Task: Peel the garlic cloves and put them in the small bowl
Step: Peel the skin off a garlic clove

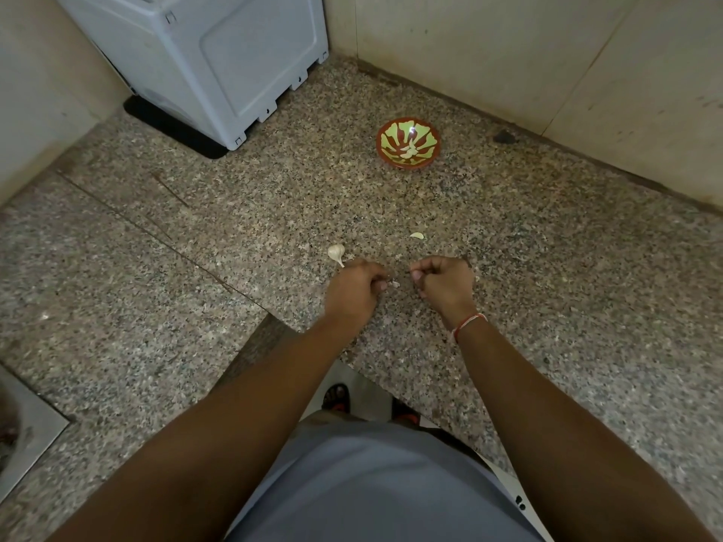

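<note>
The small red bowl (407, 166) with a green pattern stands on the granite counter near the back wall, and a few peeled cloves (409, 151) lie in it. My left hand (354, 293) is curled just above the counter and pinches a small white garlic clove (395, 284) at its fingertips. My right hand (446, 283) is a short gap to the right, fingers curled, with nothing visible in it. A garlic bulb piece with its stalk (336, 253) lies just beyond my left hand. A loose pale clove or peel (418, 235) lies ahead between the hands.
A large grey-white plastic appliance (219, 60) stands at the back left on a dark mat. Tiled walls (508, 45) close the back and right. A small dark lump (504, 137) lies by the wall. A steel sink edge (27, 420) shows at the lower left.
</note>
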